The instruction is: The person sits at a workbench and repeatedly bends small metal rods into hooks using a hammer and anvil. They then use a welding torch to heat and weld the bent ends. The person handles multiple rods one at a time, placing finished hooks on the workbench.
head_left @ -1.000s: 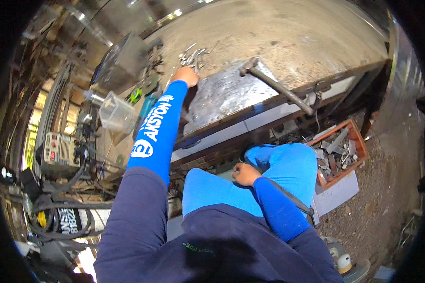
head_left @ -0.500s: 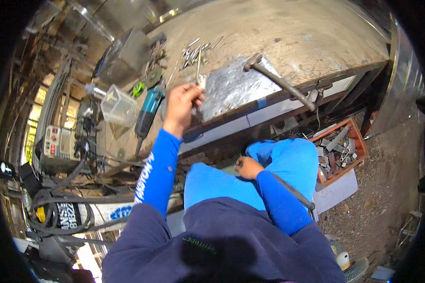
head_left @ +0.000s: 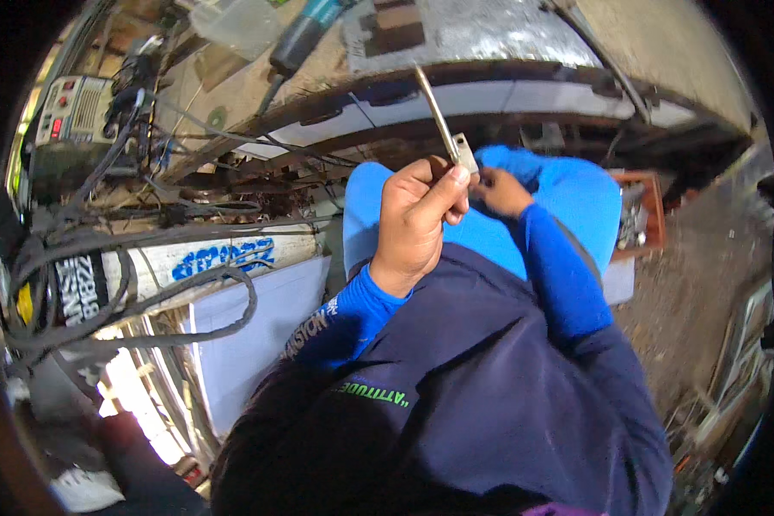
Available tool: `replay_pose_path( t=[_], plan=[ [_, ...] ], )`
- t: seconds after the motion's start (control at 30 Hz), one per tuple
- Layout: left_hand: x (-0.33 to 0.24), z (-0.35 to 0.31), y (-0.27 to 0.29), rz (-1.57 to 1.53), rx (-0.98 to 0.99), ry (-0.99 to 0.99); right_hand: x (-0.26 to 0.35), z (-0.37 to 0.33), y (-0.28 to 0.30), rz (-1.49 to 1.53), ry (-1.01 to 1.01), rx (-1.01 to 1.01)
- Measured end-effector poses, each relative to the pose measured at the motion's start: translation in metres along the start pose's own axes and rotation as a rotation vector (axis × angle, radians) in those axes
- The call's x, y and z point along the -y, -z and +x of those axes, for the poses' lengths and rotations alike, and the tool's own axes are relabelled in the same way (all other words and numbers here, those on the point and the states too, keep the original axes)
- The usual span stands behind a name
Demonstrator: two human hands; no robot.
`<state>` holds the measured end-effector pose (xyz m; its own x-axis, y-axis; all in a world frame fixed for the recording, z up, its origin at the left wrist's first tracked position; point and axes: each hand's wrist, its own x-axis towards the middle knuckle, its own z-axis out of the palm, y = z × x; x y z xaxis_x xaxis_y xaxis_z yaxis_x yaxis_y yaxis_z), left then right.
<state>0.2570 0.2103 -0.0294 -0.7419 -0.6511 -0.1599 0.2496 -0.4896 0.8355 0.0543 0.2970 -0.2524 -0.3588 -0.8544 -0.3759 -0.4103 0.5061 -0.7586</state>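
My left hand (head_left: 417,215) is raised in front of my lap, its thumb and fingers pinching a thin metal rod (head_left: 436,112) with a small pale metal plate (head_left: 465,153) at its lower end. The plate has a dark hole near its upper edge, and the rod points up and away toward the bench. Just right of it, over my blue-clad thigh, my right hand (head_left: 506,194) has curled fingers. Its fingertips are partly hidden behind the left hand and slightly blurred, so whatever they may hold cannot be made out.
Ahead stands a workbench (head_left: 679,60) with a shiny metal sheet (head_left: 507,39), a long hammer handle (head_left: 615,73) over its edge and a teal angle grinder (head_left: 305,36). A boxy power unit (head_left: 73,110) and thick black cables (head_left: 146,340) lie left. A reddish crate (head_left: 655,211) of scraps sits right.
My left hand has come back from the bench toward my body, bringing the rod and plate. My right hand has lifted slightly toward it. The view has tilted down, away from the bench.
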Motion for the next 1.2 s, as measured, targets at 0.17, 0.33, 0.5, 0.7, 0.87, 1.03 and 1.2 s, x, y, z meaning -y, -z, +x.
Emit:
replay_pose_path(
  t=[0.17,0.33,0.5,0.7,0.87,1.03,1.2],
  plan=[
    [-0.003,-0.013,-0.006,0.025,0.088,0.028,-0.021,0.014,-0.014,0.033,0.033,-0.077],
    [0.001,-0.016,-0.008,0.044,0.221,0.108,-0.024,0.009,-0.014,0.098,0.003,-0.079],
    [0.009,-0.019,-0.007,-0.168,0.33,0.234,-0.013,0.006,-0.011,-0.01,0.067,-0.113],
    [0.016,-0.016,-0.004,-0.351,0.484,0.262,-0.005,0.0,-0.002,0.072,0.004,-0.046],
    [0.021,-0.009,0.002,-0.529,0.719,0.266,0.002,-0.003,-0.002,0.12,-0.069,-0.059],
    [0.025,-0.007,0.003,-0.518,0.8,0.273,0.006,-0.003,0.002,0.013,-0.008,-0.085],
    [0.029,-0.009,0.003,-0.425,0.665,0.274,0.031,-0.018,0.01,0.435,0.105,-0.132]
  ],
)
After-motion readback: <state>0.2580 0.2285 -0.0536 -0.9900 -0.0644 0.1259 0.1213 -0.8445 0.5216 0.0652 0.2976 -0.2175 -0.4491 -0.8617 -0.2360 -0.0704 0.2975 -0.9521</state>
